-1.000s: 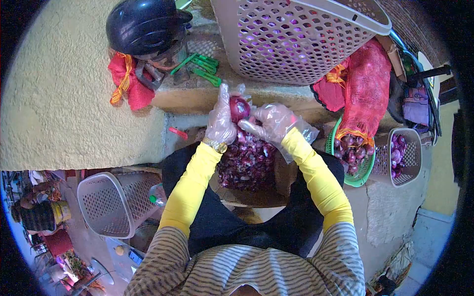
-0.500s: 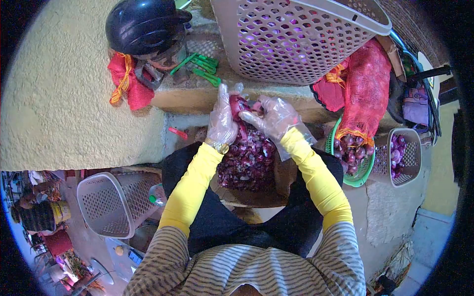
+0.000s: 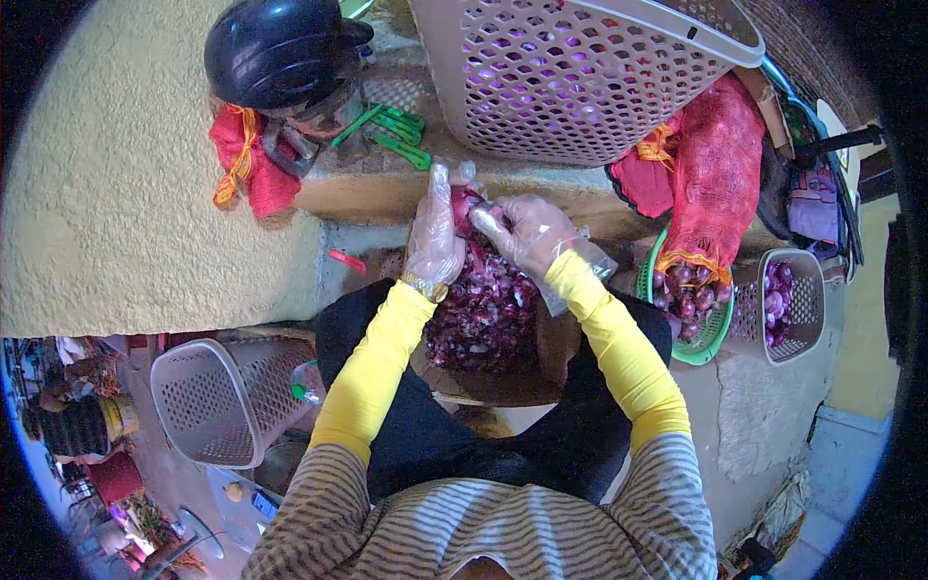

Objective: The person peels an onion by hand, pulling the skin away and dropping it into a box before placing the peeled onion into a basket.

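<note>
A red onion [image 3: 465, 210] is held between my two hands, above a box [image 3: 559, 362] full of onion skins [image 3: 483, 324]. My left hand [image 3: 435, 237], in a clear plastic glove, is closed round the onion's left side, its fingers pointing up. From the right, my right hand [image 3: 525, 230], also gloved, presses its thumb and bent fingers against the onion. Something small and dark shows at its fingertips, too small to make out.
Beyond my hands a large basket [image 3: 580, 87] of onions stands on a ledge [image 3: 358, 198], beside green knives [image 3: 401, 130] and a black helmet [image 3: 275, 53]. At right are a red net sack [image 3: 715, 164], a green basket [image 3: 710, 348] and a smaller basket [image 3: 812, 309]. Another basket [image 3: 203, 396] lies left.
My right hand has turned slightly, its thumb and fingers now closer together against the onion. My left hand has barely moved.
</note>
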`<move>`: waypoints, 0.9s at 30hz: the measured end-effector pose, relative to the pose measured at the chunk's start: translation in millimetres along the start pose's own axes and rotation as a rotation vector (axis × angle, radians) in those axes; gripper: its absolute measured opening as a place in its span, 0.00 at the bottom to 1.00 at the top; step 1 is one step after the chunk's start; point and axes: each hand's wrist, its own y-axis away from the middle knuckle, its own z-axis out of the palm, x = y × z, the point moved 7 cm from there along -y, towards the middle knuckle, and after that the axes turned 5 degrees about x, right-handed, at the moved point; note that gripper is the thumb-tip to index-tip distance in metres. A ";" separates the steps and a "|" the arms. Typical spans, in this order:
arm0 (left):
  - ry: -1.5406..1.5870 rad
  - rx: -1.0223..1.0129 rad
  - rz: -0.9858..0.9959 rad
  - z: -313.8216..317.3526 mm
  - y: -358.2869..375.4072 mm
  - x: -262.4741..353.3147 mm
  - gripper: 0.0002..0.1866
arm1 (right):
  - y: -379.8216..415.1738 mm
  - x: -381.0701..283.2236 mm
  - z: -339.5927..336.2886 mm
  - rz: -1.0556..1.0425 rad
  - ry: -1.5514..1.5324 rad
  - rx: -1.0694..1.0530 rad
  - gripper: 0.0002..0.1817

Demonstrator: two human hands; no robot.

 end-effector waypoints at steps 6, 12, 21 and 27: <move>-0.682 -0.210 0.096 6.2 14.6 17.3 0.46 | 0.0 -0.4 5.6 -0.107 0.002 -0.086 0.27; 0.163 -0.186 -0.462 -26.1 -0.1 -78.0 0.53 | 3.9 -8.8 3.7 -0.200 0.079 -0.094 0.26; 0.000 -0.069 -0.275 -16.0 2.6 -20.7 0.44 | 16.3 -18.4 16.7 -0.321 0.274 -0.283 0.26; 0.599 -0.060 -0.688 -6.3 9.2 -43.1 0.37 | 19.5 -26.9 16.6 -0.375 0.284 -0.339 0.29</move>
